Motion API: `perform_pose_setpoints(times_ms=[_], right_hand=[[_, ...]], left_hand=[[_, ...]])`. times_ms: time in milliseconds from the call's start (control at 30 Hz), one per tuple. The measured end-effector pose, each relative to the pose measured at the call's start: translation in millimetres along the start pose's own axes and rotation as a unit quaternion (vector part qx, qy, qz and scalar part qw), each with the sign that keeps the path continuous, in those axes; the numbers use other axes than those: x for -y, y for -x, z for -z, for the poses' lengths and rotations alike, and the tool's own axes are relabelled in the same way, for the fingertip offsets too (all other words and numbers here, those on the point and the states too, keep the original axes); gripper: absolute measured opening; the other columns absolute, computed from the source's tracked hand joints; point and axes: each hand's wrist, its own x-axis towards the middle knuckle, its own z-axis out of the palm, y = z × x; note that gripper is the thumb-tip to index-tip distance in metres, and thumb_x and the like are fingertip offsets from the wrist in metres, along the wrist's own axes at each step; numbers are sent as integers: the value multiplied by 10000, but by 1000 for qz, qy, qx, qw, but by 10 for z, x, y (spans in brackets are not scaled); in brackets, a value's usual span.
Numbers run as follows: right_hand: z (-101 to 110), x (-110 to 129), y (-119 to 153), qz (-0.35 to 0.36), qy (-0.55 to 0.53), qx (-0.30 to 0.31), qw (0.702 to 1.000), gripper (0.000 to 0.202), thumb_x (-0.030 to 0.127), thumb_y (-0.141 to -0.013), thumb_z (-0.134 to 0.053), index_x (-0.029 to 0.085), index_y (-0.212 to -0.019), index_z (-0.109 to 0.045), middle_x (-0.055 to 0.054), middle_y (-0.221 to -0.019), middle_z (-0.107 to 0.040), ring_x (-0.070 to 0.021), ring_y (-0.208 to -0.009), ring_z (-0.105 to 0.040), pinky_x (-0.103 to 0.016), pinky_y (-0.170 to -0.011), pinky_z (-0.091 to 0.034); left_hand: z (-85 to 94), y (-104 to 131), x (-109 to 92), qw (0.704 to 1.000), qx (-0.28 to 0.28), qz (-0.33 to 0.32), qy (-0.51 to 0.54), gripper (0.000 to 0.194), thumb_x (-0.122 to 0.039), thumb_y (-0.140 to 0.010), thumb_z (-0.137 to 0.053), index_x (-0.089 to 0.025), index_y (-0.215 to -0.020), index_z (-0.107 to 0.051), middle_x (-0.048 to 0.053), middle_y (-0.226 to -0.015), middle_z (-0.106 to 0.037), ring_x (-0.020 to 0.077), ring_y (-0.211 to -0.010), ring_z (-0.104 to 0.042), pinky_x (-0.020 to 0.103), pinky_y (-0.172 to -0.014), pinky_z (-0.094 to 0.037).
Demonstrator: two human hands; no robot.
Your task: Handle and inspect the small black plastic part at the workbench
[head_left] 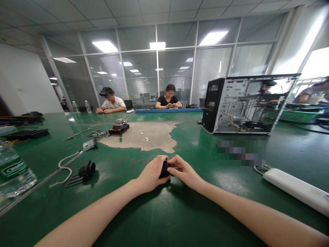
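Note:
A small black object (164, 169) is between my two hands, just above the green table (195, 212) near the middle of the view. My left hand (152, 174) wraps round its left side, thumb below and fingers over the top. From the right, my right hand (185, 171) pinches its edge with thumb and fingers. Much of the object is hidden by my fingers, so its full shape cannot be made out. Another black part (87, 169) with thin prongs lies on the table to the left.
An open computer case (217, 106) stands at the back right, a white power strip (295, 188) at the right. At left are a water bottle (15, 171) and a metal piece with cable (89, 144). A black and orange device (119, 127) sits farther back. People sit beyond.

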Motion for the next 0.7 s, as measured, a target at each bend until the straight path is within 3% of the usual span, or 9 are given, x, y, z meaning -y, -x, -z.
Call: perform_pose_setpoints(times_ms=[200,400,700], right_hand=[[17,-38,-13,-14,32,-10,999,256,296,-740,-582,200,-941,-458,-30,-936,-539,-165,-885,-553,-323,-750,-471],[6,-8,23,10,6,26,1000,263,240,-710,-615,209,-912,-449,-8,-936,-508,-161,-891,-560,-291,-724,-470],[8,-37,-10,0,23,0,1000,254,292,-737,-586,204,-937,-456,-22,-942,-516,-156,-881,-550,-313,-751,-467]], left_hand=[[3,2,-4,1000,0,-2,-1,554,-245,-672,-620,-207,-1129,-310,77,-1073,-454,233,-960,-486,394,-815,-419],[9,8,-6,1000,6,0,-7,587,-207,-654,-625,-207,-1143,-300,75,-1087,-448,232,-968,-480,389,-818,-416],[13,1,-21,1000,-1,-4,-5,541,-232,-673,-615,-201,-1122,-314,76,-1064,-456,230,-955,-488,386,-808,-421]])
